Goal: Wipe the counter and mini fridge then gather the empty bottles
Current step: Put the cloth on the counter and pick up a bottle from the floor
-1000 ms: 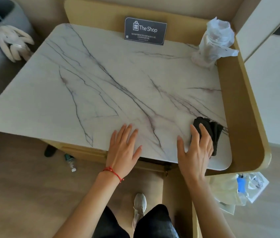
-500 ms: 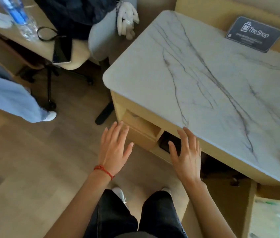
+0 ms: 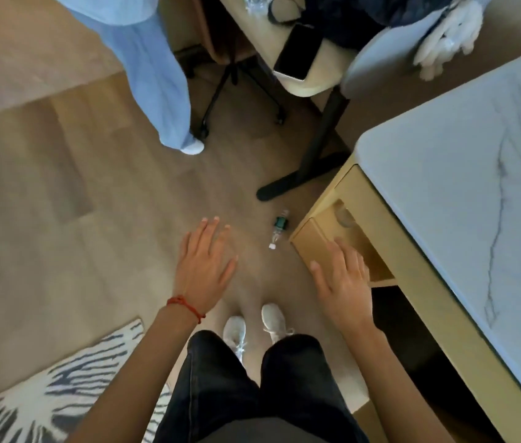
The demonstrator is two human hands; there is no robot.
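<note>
A small clear plastic bottle (image 3: 279,228) with a green label and white cap lies on the wooden floor beside the corner of the counter's wooden base. The white marble counter (image 3: 463,174) fills the right side. My left hand (image 3: 205,266) hovers over the floor to the left of the bottle, fingers spread, holding nothing. My right hand (image 3: 342,279) is spread in front of the wooden drawer (image 3: 326,238) under the counter top, also holding nothing. The dark cloth is out of view.
A desk (image 3: 288,43) at the top carries a black phone (image 3: 297,52) and a clear bottle (image 3: 254,1). Its black leg (image 3: 310,161) reaches the floor near the bottle. Another person's blue trouser leg (image 3: 153,78) stands at upper left. A striped rug (image 3: 51,398) lies at lower left.
My view has swung left and down from the counter top to the floor. My right hand let go of the dark cloth, and both hands have left the counter.
</note>
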